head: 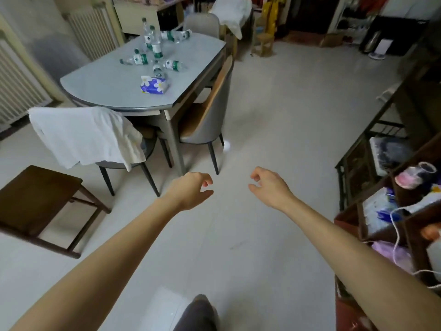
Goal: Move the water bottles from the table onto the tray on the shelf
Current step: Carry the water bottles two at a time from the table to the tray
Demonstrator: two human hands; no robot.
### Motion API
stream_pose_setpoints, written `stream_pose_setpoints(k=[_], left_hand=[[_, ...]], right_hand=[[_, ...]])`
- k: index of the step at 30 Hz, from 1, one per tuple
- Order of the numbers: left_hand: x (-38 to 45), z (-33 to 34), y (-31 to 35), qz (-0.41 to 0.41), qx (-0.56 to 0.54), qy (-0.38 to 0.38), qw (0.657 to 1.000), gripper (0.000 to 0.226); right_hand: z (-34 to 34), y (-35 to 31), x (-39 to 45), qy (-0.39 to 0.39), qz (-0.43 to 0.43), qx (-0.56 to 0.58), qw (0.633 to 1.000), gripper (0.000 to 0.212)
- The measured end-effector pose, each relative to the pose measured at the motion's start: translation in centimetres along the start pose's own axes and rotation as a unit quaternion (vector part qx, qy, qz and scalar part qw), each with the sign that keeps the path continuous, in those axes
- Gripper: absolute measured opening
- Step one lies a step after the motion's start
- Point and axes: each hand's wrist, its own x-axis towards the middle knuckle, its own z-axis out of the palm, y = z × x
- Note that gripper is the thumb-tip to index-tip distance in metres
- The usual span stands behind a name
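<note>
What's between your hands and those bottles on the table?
In the head view, bare floor, then a grey chair at the table edge, separate the left hand and right hand from the bottles.

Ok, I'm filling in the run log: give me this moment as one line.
stage: approach | left hand: empty | right hand: empty | bottles: on table, some upright, some lying | tray: not seen

No legible text — water bottles [156,47] carry green labels, print unreadable.
</note>
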Motion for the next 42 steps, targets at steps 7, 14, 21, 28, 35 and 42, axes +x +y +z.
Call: stream_pose_setpoints(k=[7,14,21,28,35,42], left_hand=[[19.3,-3.8,-2.7,0.018,-0.017,-0.004,1.000,0.032],[39.8,-11.2,-1.6,0.062,-0.023,-0.007,0.998,0.034],[59.4,-13.5,1.1,0.107,-0.018,-0.004,0.994,0.035],[76.2,-17.7,-0.9,0.014,-0.100,0.040,0.994,0.034],[85.5,-21.3,-11.2,-0.142,-0.168,0.097,0.971,0.022],[92.1,-23.6,-23.7,-0.263,-0.205,0.125,0.934,0.026]], right_hand=[[-2.5,1.9,19.2,-0.010,0.002,0.005,1.000,0.028],[-10.3,5.0,35.7,0.024,0.059,0.039,0.997,0.026],[-15.3,10.9,52.2,0.042,0.082,0.059,0.994,0.025],[-20.3,10.9,72.1,-0.008,-0.008,0.032,0.999,0.024],[-20.5,3.0,90.5,-0.073,-0.136,0.021,0.988,0.019],[-15.3,-6.4,103.9,-0.168,-0.212,-0.014,0.963,0.026]])
